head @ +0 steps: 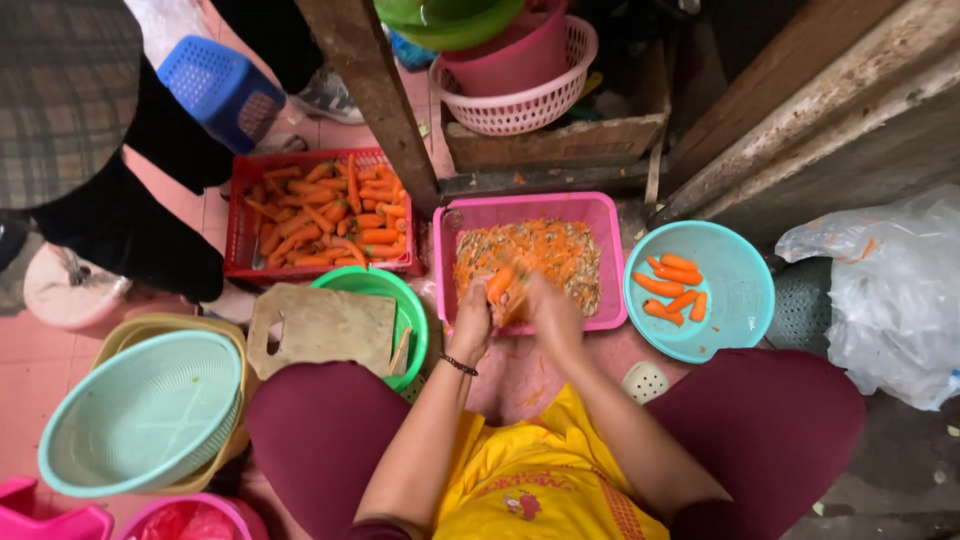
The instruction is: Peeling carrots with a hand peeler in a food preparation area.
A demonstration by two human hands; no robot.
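Orange is everywhere under my eyes: I sit low over the floor with a carrot (499, 283) in my left hand (472, 318), fingers closed around its lower end so the tip points away from me over the pink rectangular basket (606, 215). My right hand (552, 308) is just beside it, blurred, its grip closed on something I take to be a peeler, though the blur hides the tool itself, so I cannot tell for certain. The basket under my hands is carpeted with orange peelings (550, 250), so I judge that I am in the middle of peeling this one carrot, with the scraps dropping straight down.

To my right a round turquoise basket (745, 300) holds a few carrots (675, 282) that look clean and smooth. To my left front a red crate (240, 215) is heaped with many carrots (325, 215) not yet done. A green bowl (412, 310) sits near my left knee with a wooden cutting board (320, 328) laid across it. Further left is an empty pale green colander (140, 415) nested in a yellow one.

My judgement of what the stroke calls for: turning the carrot in my left grip so an unpeeled side faces up, keeping my fingers back from the blade's path, and staying over the pink basket.
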